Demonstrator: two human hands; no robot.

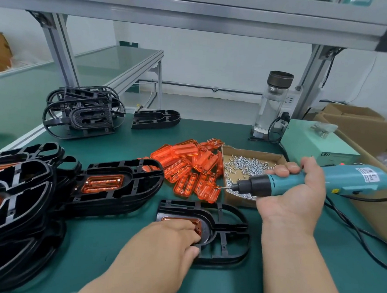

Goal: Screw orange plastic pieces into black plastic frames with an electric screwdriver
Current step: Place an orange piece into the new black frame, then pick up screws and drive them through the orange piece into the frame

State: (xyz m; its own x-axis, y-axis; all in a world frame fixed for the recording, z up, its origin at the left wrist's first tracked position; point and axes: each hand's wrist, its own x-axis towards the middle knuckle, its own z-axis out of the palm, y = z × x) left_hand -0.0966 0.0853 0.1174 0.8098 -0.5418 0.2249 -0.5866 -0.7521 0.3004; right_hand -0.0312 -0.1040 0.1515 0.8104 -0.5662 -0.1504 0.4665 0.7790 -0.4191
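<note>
We see the right hand (298,193) wrapped around the teal electric screwdriver (310,179), palm up, held off the table. The tool's long axis runs right to left. Its bit points left and slightly down, over the near left corner of the cardboard tray (255,151) of screws (245,166), just beside the loose pile of orange pieces (191,166).

The hands are apart. The left hand (170,242) lies on the black frame (228,234), fingers bent over the orange piece (197,227) seated in it and thumb hooked on the near rim. The frame lies flat on the green mat (118,243), long axis left to right, the orange piece in its left end, open loops to the right.

A stack of fitted frames (108,186) sits close on the left, with a strip of bare mat between. Bare mat also runs along the near edge. To the right, the tool's black cord (352,230) crosses the mat. Empty frames (83,112) are piled at the far left, well apart.
</note>
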